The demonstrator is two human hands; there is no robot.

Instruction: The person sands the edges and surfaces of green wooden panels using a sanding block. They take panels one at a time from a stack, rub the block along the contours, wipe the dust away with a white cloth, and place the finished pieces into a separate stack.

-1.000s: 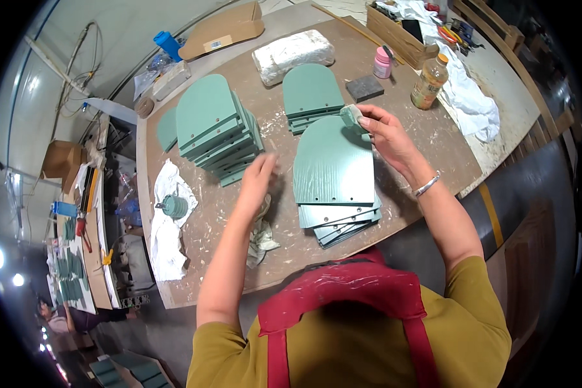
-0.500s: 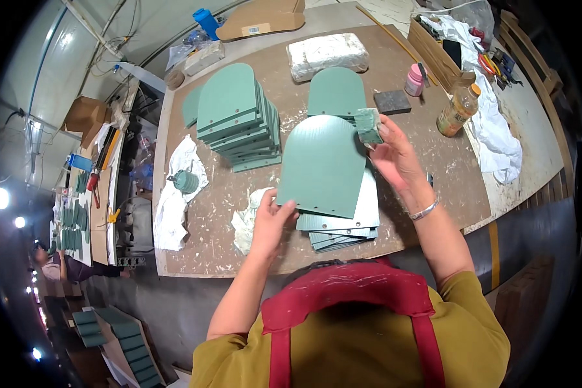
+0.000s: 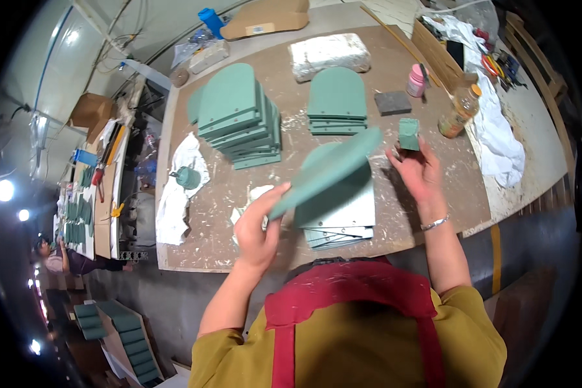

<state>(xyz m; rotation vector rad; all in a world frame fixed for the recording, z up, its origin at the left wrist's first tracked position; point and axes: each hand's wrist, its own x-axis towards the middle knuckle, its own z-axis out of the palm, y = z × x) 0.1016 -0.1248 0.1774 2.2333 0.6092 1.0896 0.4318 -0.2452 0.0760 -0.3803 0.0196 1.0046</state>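
My left hand point(image 3: 260, 233) grips the lower edge of a green round-topped panel point(image 3: 326, 173), which is tilted steeply and blurred by motion. Below it lies a stack of similar panels point(image 3: 339, 216), with a pale shiny top face and small holes along the near edge. To the right, my right hand point(image 3: 421, 171) has a small green-smeared block point(image 3: 408, 134) at its fingertips, the thumb held away to the left. Farther back stands a short stack of green panels point(image 3: 337, 97). A taller stack point(image 3: 229, 97) rises at the left.
On the left a green-stained small pot point(image 3: 187, 178) sits on a white cloth point(image 3: 174, 207). Toward the back are a wrapped white block point(image 3: 330, 55) and a dark grey block point(image 3: 392, 103). A pink bottle point(image 3: 416, 81) and a clear bottle point(image 3: 459, 113) stand at right.
The panel in my left hand has tipped from nearly flat to steeply tilted, uncovering more of the stack below. My right hand has moved right, away from the panel, with the small block.
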